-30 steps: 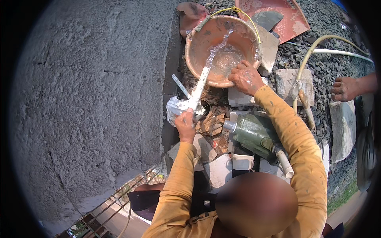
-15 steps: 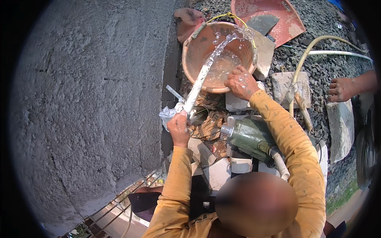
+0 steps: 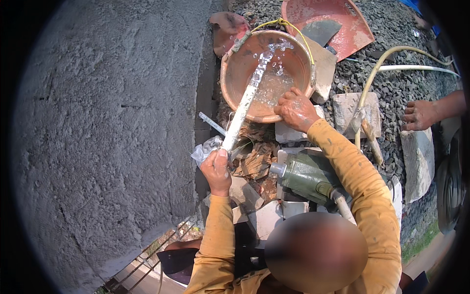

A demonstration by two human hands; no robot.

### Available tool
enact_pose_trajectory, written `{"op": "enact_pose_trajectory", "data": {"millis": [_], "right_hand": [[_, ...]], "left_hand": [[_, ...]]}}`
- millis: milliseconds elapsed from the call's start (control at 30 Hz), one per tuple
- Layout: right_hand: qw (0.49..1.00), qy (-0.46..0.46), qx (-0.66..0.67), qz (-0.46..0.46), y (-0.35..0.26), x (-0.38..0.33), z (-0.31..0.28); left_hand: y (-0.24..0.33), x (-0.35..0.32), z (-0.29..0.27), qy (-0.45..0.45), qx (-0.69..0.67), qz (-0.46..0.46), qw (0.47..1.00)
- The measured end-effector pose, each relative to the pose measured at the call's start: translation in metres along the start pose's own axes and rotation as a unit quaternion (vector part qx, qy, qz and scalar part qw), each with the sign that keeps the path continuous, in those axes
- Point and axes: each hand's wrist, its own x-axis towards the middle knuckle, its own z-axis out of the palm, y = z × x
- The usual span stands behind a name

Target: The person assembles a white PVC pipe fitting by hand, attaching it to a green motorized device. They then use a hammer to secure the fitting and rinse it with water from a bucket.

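Note:
My left hand (image 3: 216,171) is closed around the lower end of a white pipe (image 3: 239,117) that slants up across the near rim of an orange-brown bucket (image 3: 228,93). Water (image 3: 263,62) spurts from the pipe's far end into the bucket, where shallow, rippling water (image 3: 274,90) covers the bottom. My right hand (image 3: 296,109) has its fingers hooked over the bucket's near right rim, the thumb side partly hidden. A green pump-like machine (image 3: 308,177) with a grey outlet stub lies below my right wrist. Crumpled clear plastic (image 3: 205,149) lies beside my left hand.
A rough grey wall surface (image 3: 117,122) fills the left side. Right of the bucket are stone blocks (image 3: 360,110), a beige hose (image 3: 374,73) and gravel (image 3: 396,83). A red pan (image 3: 355,27) lies beyond the bucket. Another person's bare foot or hand (image 3: 418,115) rests on a slab at right.
The water jet now reaches less far and falls within the bucket rather than up to its far right rim. My left hand and the pipe have shifted slightly down and left in view.

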Motion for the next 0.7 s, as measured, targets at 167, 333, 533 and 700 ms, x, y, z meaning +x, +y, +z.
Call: {"op": "enact_pose_trajectory", "data": {"millis": [167,333,533,700], "right_hand": [[0.999,0.038,0.021,-0.028,-0.019,0.011,0.006],[0.999,0.032,0.002,-0.020,0.008,-0.005,0.006],[0.999,0.032,0.023,-0.015,-0.001,0.003,0.002],[0.999,0.023,0.022,-0.016,-0.009,0.010,0.015]], "left_hand": [[-0.041,-0.028,0.004,0.010,-0.014,-0.042,0.999],[0.062,0.000,-0.015,0.006,-0.140,-0.028,0.990],[-0.019,0.000,0.002,-0.012,-0.029,-0.042,0.999],[-0.040,-0.019,0.010,-0.009,-0.041,-0.049,0.998]]}}
